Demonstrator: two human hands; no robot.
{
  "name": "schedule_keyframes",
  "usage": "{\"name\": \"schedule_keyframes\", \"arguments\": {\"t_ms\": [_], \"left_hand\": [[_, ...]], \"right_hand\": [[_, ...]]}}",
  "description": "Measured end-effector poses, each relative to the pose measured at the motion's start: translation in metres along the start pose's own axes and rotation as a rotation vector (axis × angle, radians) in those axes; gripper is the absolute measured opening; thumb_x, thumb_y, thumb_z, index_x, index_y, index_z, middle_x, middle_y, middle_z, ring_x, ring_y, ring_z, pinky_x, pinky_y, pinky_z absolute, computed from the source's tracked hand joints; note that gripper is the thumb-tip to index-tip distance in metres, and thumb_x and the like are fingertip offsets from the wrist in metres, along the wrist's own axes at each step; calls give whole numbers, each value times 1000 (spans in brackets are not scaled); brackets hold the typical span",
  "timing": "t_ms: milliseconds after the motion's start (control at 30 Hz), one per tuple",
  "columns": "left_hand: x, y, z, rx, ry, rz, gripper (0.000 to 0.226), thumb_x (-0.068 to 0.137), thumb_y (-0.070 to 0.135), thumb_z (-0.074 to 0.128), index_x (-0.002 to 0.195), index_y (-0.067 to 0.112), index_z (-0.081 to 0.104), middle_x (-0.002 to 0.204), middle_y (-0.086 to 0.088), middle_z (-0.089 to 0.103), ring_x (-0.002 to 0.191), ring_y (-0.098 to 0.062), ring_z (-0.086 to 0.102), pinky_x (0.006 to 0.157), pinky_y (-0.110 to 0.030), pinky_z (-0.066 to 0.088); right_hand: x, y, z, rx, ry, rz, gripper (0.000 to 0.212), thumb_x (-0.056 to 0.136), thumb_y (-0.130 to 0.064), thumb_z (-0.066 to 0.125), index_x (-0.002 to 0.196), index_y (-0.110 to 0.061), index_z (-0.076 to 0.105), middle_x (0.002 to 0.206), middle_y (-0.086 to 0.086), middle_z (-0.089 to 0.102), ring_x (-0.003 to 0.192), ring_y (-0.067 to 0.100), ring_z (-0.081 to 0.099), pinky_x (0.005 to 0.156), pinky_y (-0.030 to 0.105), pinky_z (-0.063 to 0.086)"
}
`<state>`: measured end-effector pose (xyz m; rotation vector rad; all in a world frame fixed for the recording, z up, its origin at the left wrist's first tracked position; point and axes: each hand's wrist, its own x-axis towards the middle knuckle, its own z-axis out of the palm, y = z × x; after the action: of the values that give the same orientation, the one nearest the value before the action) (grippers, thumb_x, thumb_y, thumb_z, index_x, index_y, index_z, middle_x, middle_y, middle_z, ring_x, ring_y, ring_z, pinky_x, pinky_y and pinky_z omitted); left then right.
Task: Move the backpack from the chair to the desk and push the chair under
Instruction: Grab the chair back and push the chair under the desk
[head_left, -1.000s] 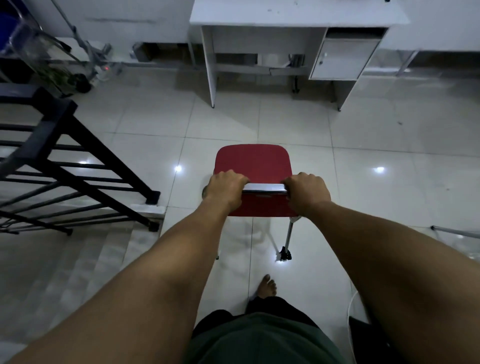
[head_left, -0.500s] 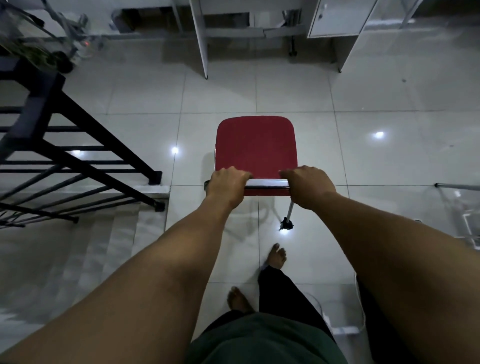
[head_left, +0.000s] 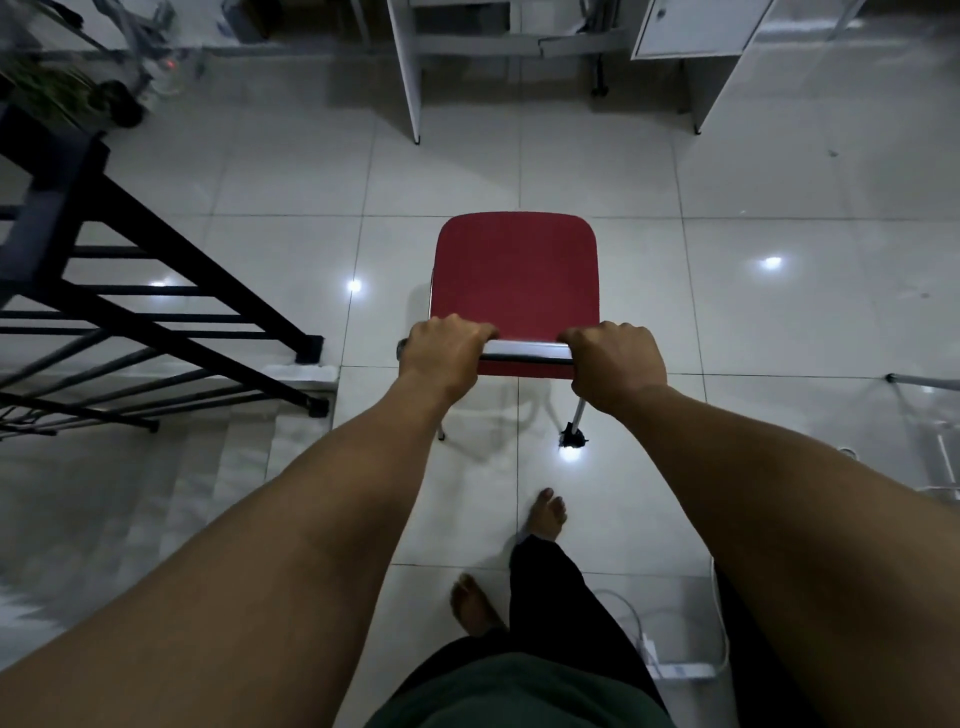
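backpack nowhere in view, red chair (head_left: 517, 273) seat bare. left hand (head_left: 441, 358) and right hand (head_left: 615, 364) clenched on its backrest bar, well short of the bench (head_left: 405, 67); pushing under likely left.

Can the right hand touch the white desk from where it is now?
Probably not. The right hand is wrapped around the chair back, and bare floor tiles lie between the chair and the desk, so the person would need to step closer.
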<state>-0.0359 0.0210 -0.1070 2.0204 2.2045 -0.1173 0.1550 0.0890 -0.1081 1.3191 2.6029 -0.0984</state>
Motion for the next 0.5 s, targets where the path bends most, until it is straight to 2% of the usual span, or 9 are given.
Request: {"name": "schedule_keyframes", "arguments": {"t_ms": [133,500], "left_hand": [[32,-7,-10,-14,1,-21,44,85,10,74,121,33,67,95,-4,73,85,-30,69,76,-47,60],[131,-21,-31,14,12,-60,39,84,17,76,119,33,70,95,-2,75,85,-30,70,76,-43,58]], "right_hand": [[31,10,-6,19,40,-11,27,73,-8,66,95,-23,67,62,-2,47,55,29,46,54,30,36],[125,50,-29,43,66,-54,24,73,-8,67,91,-23,70,58,-3,47,50,28,44,53,29,34]]}}
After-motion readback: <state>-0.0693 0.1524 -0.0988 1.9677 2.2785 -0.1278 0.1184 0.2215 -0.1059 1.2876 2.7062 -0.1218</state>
